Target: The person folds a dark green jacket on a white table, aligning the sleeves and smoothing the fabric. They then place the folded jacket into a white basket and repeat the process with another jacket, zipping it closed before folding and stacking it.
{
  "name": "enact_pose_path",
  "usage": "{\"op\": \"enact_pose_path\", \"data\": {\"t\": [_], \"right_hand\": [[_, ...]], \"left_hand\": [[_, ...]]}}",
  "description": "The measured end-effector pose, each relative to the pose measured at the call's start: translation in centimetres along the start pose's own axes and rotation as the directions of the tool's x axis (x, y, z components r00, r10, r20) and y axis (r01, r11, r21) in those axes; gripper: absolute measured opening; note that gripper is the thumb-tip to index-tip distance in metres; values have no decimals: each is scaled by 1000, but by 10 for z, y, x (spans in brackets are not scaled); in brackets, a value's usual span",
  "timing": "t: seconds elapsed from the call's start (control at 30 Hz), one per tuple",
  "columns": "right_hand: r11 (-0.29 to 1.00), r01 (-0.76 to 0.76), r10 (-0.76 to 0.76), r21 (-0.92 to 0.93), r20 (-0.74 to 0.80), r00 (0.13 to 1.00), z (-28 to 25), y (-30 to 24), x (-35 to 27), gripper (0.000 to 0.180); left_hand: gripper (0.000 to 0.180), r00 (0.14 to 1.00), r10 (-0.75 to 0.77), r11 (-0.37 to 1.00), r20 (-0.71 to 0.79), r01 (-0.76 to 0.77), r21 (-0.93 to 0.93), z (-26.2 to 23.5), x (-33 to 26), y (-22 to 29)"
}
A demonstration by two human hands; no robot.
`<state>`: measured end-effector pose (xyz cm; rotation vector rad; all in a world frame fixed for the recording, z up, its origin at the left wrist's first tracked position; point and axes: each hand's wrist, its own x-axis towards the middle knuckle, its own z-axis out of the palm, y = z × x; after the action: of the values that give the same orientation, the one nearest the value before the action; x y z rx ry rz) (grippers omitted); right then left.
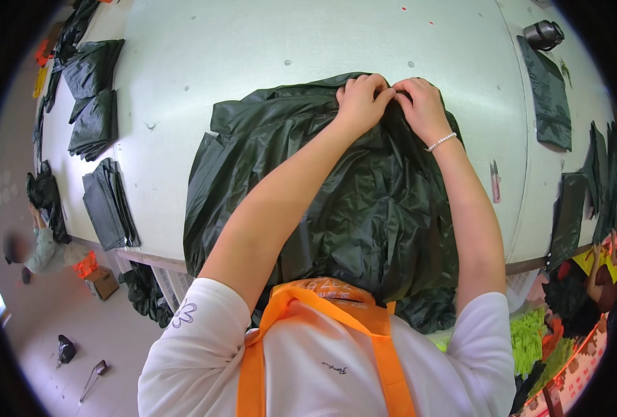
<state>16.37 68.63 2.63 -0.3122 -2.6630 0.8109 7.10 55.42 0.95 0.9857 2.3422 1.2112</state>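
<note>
A large dark green garment of thin shiny fabric [308, 174] lies bunched on the table in front of me and hangs over its near edge. At its far edge my left hand [362, 101] pinches the cloth, fingers curled. Right beside it, almost touching at the fingertips, my right hand [421, 104] grips the same edge, with a beaded bracelet [440, 142] on that wrist. Exactly what sits between the fingertips is hidden. To the right of the garment lies a pair of thread snips [494, 182] with pinkish handles.
Folded dark green pieces [110, 205] are stacked on the left of the white table [322, 38]. More folded pieces [548, 97] and a dark metal flask [543, 35] are at the right. A cardboard box [102, 283] stands on the floor; other people work at both sides.
</note>
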Motion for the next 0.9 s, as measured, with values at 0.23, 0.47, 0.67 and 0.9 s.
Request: {"op": "enact_pose_path", "data": {"t": [0.23,0.47,0.67,0.9], "right_hand": [[982,113,-127,-154,-90,988,-11,3,-7,9],[987,-31,7,-155,-148,989,-9,21,-19,5],[987,-156,148,-37,-166,975,-9,24,-28,12],[593,-622,607,-511,-224,762,-100,111,-201,46]], "left_hand": [[24,979,-203,970,5,202,-134,-23,5,1],[21,946,-245,925,-211,293,242,-122,-35,-50],[38,888,-56,922,-457,222,318,-175,-67,-105],[85,730,-601,669,-325,682,294,-229,-142,-151]]}}
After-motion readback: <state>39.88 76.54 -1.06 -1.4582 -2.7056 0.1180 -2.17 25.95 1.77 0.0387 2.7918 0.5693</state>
